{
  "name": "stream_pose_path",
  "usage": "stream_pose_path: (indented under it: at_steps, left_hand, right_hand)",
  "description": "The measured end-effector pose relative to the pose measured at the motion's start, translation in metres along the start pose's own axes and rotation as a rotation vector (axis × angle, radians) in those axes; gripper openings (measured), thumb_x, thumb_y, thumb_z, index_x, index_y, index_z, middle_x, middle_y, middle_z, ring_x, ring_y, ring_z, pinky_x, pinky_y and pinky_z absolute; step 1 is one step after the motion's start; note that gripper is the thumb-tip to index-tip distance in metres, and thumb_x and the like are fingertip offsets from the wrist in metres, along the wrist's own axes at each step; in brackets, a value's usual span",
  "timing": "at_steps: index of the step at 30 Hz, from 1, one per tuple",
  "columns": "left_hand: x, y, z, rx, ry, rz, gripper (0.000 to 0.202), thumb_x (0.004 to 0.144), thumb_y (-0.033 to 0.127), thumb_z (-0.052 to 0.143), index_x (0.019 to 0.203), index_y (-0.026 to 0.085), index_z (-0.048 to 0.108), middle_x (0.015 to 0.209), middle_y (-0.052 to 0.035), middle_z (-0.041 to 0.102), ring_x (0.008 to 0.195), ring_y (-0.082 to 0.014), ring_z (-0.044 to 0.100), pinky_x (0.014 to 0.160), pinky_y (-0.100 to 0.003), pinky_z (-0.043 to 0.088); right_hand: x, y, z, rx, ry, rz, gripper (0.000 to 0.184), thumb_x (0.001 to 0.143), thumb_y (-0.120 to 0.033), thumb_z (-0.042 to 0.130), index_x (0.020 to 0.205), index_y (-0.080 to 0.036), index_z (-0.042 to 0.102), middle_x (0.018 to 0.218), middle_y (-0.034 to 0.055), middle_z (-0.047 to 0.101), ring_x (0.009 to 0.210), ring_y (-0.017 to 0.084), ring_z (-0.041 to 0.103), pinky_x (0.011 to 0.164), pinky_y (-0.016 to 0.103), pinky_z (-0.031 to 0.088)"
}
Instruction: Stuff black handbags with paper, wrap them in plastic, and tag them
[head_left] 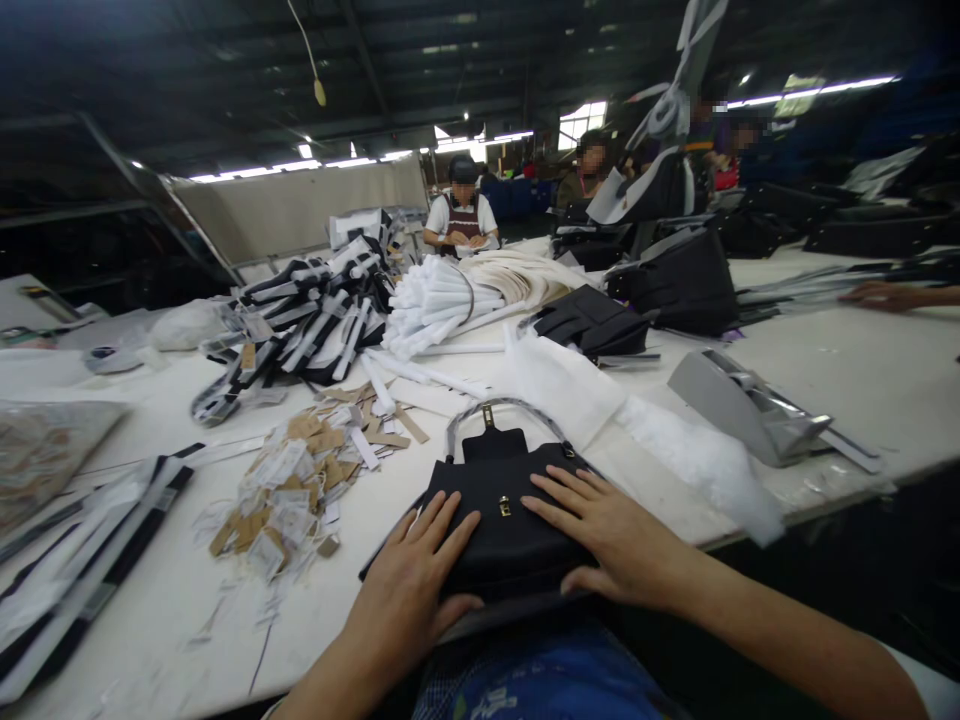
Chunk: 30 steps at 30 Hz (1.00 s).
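A black handbag [499, 550] lies flat at the table's front edge, with a gold clasp on its front panel. Its handle [510, 403], wrapped in clear film, arches away from me, and the flap strap with a gold buckle is folded back toward the far side. My left hand [416, 570] rests on the bag's left part with its fingers spread. On the right part lies my right hand [600, 530], palm down and fingers apart. Both hands press on the bag without grasping anything. The bag's underside is hidden.
Left of the bag lies a heap of brown and white tags [292, 485]. Wrapped black straps [300, 320] and bundled white tubes [435, 300] are piled beyond. White padding [697, 455] and a grey tape dispenser [757, 405] sit to the right. Co-workers are across the table.
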<state>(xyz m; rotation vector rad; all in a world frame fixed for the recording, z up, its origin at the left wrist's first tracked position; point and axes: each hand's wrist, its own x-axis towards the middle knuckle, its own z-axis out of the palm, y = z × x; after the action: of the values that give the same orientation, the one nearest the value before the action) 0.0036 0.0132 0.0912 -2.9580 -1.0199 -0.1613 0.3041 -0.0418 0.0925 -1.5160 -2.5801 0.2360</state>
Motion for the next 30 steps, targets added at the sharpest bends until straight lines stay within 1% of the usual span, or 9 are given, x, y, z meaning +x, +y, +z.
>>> stream_pose_path:
  at_steps: [5,8,11,16,18,21,25,27,30]
  left_hand:
    - [0.027,-0.002,0.001,0.005,-0.043,0.056,0.104,0.064,0.060,0.081,0.151,0.030,0.034,0.157,-0.0168,0.035,0.143,-0.0399,0.034,0.109,-0.063,0.038]
    - [0.032,-0.004,0.015,0.033,-0.002,0.083,0.088,0.076,0.042,0.079,0.151,0.032,0.033,0.156,-0.0147,0.037,0.143,-0.0365,0.035,0.111,-0.058,0.039]
    - [0.026,-0.005,0.041,0.078,0.096,0.117,0.069,0.090,0.016,0.060,0.151,0.034,0.034,0.155,-0.0109,0.041,0.141,-0.0312,0.039,0.111,-0.051,0.041]
    - [0.012,-0.008,0.072,0.051,0.236,0.180,0.055,0.097,0.010,0.039,0.149,0.028,0.039,0.151,-0.0088,0.047,0.141,-0.0262,0.040,0.111,-0.046,0.042]
    - [0.010,-0.012,0.071,0.020,0.205,0.196,0.058,0.095,0.006,0.037,0.149,0.029,0.038,0.151,-0.0072,0.046,0.142,-0.0241,0.040,0.112,-0.045,0.041]
    - [0.013,-0.016,0.061,-0.038,0.039,0.216,0.070,0.088,0.000,0.040,0.151,0.031,0.032,0.154,-0.0044,0.042,0.142,-0.0213,0.039,0.116,-0.045,0.036]
    - [0.022,-0.013,0.049,-0.118,-0.086,0.166,0.080,0.081,0.001,0.050,0.151,0.033,0.031,0.162,-0.0038,0.027,0.149,-0.0246,0.023,0.121,-0.051,0.023]
    - [0.025,-0.012,0.041,-0.201,-0.110,0.133,0.078,0.080,0.007,0.056,0.150,0.031,0.033,0.162,-0.0050,0.026,0.150,-0.0262,0.019,0.122,-0.052,0.019]
    - [0.029,-0.019,0.020,-0.487,-0.147,0.151,0.065,0.086,0.029,0.062,0.147,0.028,0.040,0.157,-0.0053,0.038,0.145,-0.0238,0.033,0.120,-0.045,0.027]
  right_hand:
    - [0.014,0.008,-0.003,-0.051,0.012,-0.032,0.100,0.073,-0.047,0.079,0.155,-0.031,0.026,0.160,0.0106,0.030,0.144,0.038,0.029,0.115,0.059,0.028]
    - [0.014,0.012,0.017,-0.117,0.060,-0.006,0.094,0.078,-0.030,0.075,0.156,-0.034,0.023,0.159,0.0079,0.032,0.143,0.036,0.032,0.112,0.056,0.034]
    - [0.008,0.013,0.048,-0.206,0.136,0.018,0.086,0.082,-0.009,0.063,0.155,-0.034,0.025,0.157,0.0067,0.035,0.142,0.035,0.035,0.110,0.055,0.037]
    - [-0.001,0.018,0.081,-0.238,0.223,-0.048,0.076,0.085,0.000,0.044,0.154,-0.029,0.030,0.156,0.0054,0.038,0.142,0.035,0.035,0.108,0.061,0.038]
    - [-0.004,0.023,0.079,-0.219,0.218,-0.106,0.073,0.087,-0.002,0.042,0.154,-0.028,0.030,0.156,0.0038,0.038,0.142,0.035,0.035,0.107,0.061,0.039]
    - [-0.006,0.027,0.070,-0.206,0.175,-0.140,0.077,0.083,0.002,0.039,0.153,-0.028,0.030,0.155,0.0020,0.040,0.141,0.032,0.037,0.107,0.058,0.042]
    - [0.003,0.020,0.060,-0.235,0.121,-0.113,0.085,0.072,0.006,0.042,0.151,-0.023,0.036,0.154,0.0073,0.042,0.140,0.031,0.040,0.107,0.055,0.044]
    - [0.010,0.015,0.058,-0.249,0.107,-0.124,0.084,0.068,0.006,0.043,0.150,-0.016,0.039,0.153,0.0133,0.041,0.139,0.031,0.042,0.107,0.051,0.045]
    - [0.018,0.010,0.058,-0.235,0.094,-0.173,0.082,0.067,0.006,0.043,0.148,-0.009,0.040,0.153,0.0173,0.039,0.140,0.030,0.041,0.109,0.049,0.044]
